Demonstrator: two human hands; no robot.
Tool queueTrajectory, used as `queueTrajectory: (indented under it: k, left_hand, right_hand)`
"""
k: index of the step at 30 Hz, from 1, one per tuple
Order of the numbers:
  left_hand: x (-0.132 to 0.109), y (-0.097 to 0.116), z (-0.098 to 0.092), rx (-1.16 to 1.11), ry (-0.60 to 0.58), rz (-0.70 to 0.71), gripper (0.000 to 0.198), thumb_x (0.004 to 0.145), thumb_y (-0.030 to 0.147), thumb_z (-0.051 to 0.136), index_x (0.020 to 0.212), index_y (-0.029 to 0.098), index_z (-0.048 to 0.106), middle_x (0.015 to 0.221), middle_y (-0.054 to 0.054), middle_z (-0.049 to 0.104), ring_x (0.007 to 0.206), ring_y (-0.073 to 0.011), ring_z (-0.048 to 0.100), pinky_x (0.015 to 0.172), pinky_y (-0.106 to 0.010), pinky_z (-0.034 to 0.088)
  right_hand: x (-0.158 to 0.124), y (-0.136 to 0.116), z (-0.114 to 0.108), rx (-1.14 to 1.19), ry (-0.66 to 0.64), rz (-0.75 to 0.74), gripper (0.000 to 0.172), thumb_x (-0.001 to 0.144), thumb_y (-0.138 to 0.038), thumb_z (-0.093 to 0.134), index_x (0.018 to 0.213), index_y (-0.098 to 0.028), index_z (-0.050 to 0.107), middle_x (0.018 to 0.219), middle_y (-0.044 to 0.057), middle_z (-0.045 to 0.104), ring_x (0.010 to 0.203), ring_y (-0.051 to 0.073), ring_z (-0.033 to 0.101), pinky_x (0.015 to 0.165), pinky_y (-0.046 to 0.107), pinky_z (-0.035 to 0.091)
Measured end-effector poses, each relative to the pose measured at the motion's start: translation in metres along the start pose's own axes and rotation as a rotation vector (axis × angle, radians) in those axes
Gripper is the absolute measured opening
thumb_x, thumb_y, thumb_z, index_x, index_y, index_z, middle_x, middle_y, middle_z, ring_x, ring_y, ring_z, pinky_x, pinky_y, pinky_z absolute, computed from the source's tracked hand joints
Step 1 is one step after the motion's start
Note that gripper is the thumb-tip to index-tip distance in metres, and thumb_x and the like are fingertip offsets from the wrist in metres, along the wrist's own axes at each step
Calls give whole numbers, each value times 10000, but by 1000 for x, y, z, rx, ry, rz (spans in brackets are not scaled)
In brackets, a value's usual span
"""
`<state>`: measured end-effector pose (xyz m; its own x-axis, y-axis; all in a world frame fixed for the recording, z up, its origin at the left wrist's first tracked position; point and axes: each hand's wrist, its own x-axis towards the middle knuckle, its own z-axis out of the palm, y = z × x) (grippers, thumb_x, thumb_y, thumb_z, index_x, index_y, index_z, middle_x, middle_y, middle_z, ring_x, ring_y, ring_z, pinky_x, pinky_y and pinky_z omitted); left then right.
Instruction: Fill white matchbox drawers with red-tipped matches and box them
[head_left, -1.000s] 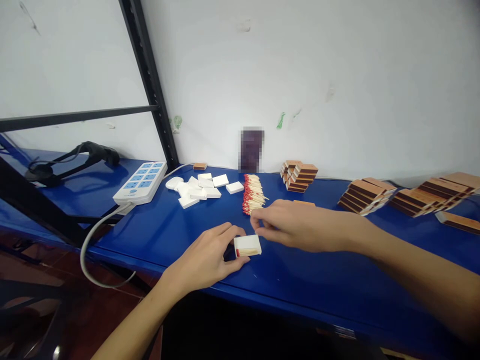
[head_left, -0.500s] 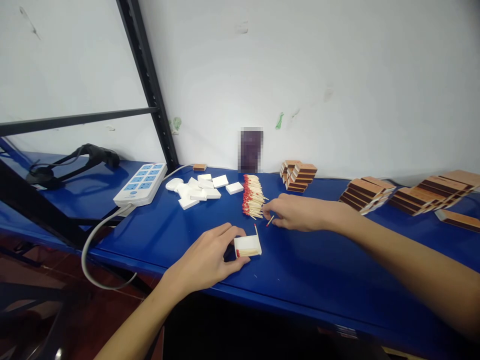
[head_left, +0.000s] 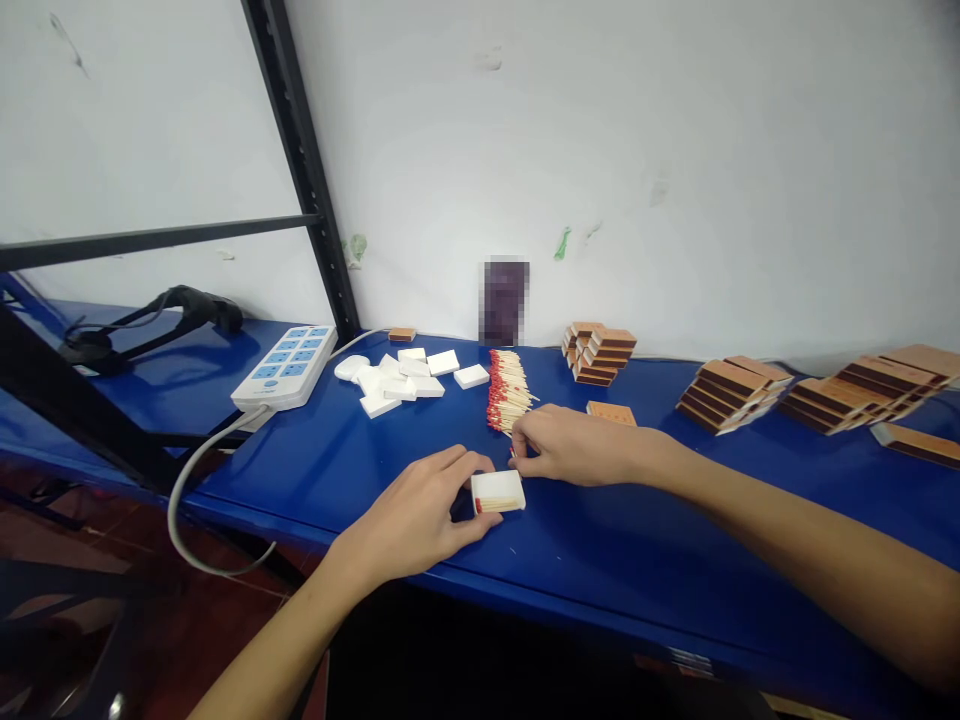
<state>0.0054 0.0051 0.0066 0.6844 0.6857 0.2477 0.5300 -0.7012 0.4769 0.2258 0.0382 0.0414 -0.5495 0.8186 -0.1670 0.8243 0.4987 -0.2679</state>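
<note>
My left hand grips a small white matchbox tray at its left end, thumb on the near side and fingers on the far side. Several red-headed matches lie side by side along the tray's near wall. Just beyond the tray, my right hand is closed in a pinch. A red match head shows at its fingertips; the stick is mostly hidden. Behind that hand, a long pile of loose matches has its red heads mostly to the left.
White trays lie heaped to the left, near a power strip. Stacked matchboxes stand at the back, with more stacks on the right. One matchbox sleeve lies behind my right wrist. A black rack post rises at left.
My right hand has moved left and nearer, from beside the match pile to the loose match beyond the tray. A matchbox sleeve behind my wrist has come into view. My left hand stays put.
</note>
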Motion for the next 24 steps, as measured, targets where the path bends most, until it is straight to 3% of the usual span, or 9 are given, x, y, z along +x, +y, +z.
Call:
queueTrajectory:
  k: [6,13,21,24]
  left_hand:
    - [-1,0,1,-7,4,-7,230,869,305,629,1079,228,575,992,-6,610,832,-170,578,710,-274,434]
    - [-1,-1,1,-12,10,-10,250,864,307,634,1094,230,572,988,-4,609,816,-167,573,710,-277,436]
    - [-1,-1,1,19,13,6,182,889,334,587,1007,196,577,905,-25,594,823,-192,564,700,-297,435]
    - [-1,-1,1,13,9,3,218,889,334,592,1062,202,576,918,-27,597,823,-191,561,718,-303,434]
  right_hand:
    - [-2,-3,-7,-39,-87,29,82,735,-201,535,666,-183,574,637,-7,581,572,125,491,507,255,289]
    - [-20,-15,-30,27,-27,-56,109,779,-262,535,736,-191,605,646,-13,564,547,111,468,494,245,297]
    - [-14,-38,1,-126,10,-203,48,784,-203,585,784,-165,615,758,39,621,664,151,527,562,261,313]
    - [-15,-37,-3,-108,25,-195,82,814,-246,586,814,-175,628,760,33,627,677,154,535,563,259,313]
